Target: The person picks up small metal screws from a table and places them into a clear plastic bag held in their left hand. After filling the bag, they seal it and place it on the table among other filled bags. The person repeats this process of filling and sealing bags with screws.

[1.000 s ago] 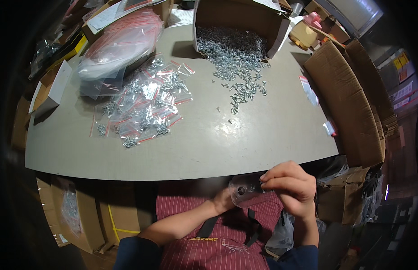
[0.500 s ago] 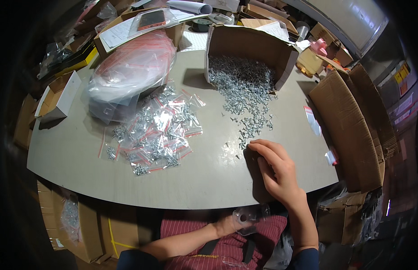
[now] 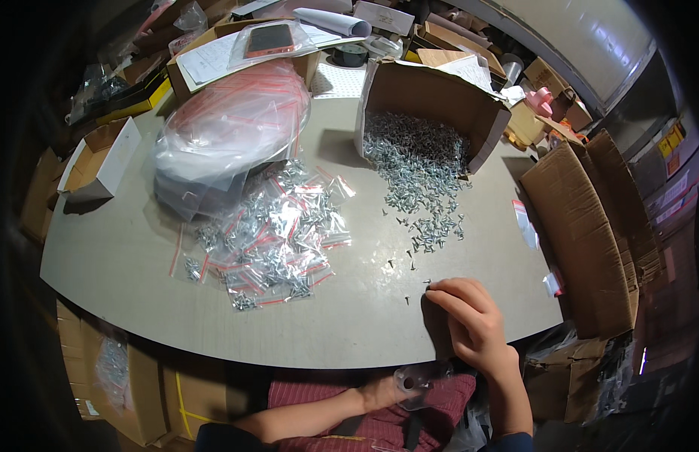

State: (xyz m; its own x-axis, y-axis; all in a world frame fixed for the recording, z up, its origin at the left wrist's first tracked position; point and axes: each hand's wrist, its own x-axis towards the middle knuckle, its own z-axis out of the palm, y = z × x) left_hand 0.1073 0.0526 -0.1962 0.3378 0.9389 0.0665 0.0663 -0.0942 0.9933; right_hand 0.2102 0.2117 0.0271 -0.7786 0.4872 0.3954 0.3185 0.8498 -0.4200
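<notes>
No words, numbers or signs can be read

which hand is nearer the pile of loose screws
Right. The right hand is over the table, on the near side of the screw pile; the left hand is farther off, below the table's near edge.

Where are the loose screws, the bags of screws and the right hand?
Loose screws (image 3: 418,167): head view, pile's middle.
Bags of screws (image 3: 285,235): head view, heap's middle.
Right hand (image 3: 476,320): head view, back of hand.
</notes>
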